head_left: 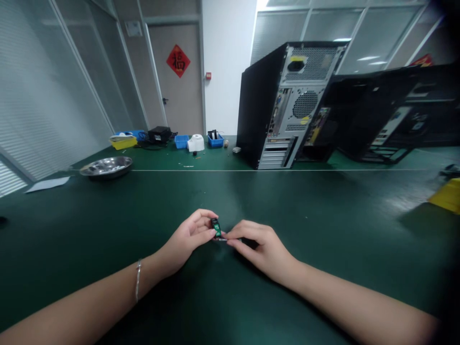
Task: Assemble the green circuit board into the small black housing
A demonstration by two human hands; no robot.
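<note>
My left hand [196, 234] is closed on a small black-and-green piece that looks like a little circuit board [216, 227], held upright between thumb and fingers. To its right, my right hand [260, 247] pinches a thin, silvery strip or tool [223, 239], whose kind I cannot make out. The strip's left end reaches the lower edge of the board; whether it touches is too small to tell. Both hands are just above the green tabletop [223, 297], near its middle.
A metal bowl [108, 166] with small pieces stands at the left, beside a white sheet [48, 184]. Behind are blue bins [181, 141], a white plastic housing [196, 143] and a black adapter [160, 134]. A computer tower [264, 105] rises at the back right; a yellow bin [446, 195] sits far right.
</note>
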